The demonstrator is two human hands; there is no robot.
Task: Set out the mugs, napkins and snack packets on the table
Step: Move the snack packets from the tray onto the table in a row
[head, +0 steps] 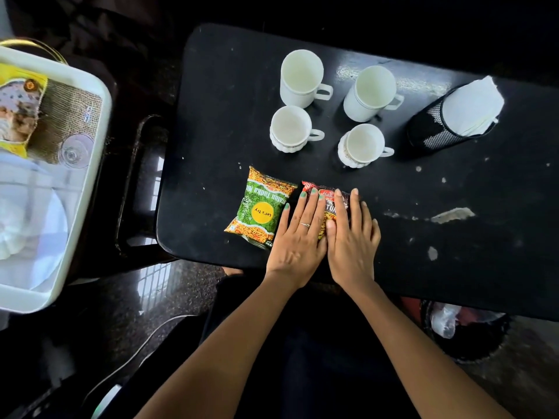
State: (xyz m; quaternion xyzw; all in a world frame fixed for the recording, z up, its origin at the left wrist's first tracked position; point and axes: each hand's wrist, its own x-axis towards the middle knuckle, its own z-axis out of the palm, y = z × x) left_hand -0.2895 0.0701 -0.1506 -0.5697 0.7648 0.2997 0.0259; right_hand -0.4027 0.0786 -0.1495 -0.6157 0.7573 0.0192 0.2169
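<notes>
Several white mugs stand on the black table (423,189): two tall mugs (301,77) (370,93) at the back, two shorter ribbed mugs (290,128) (361,145) in front. White napkins (472,105) stick out of a black mesh holder (435,128) at the right. A green snack packet (261,211) lies flat near the front edge. Beside it lies a red snack packet (328,204), with my left hand (298,234) and my right hand (352,237) both resting flat on it, fingers spread.
A white tray (90,164) with a printed picture sits on a dark stool at the left. A black bin (462,331) with rubbish stands on the floor under the table's right front edge. The tabletop has chipped white patches.
</notes>
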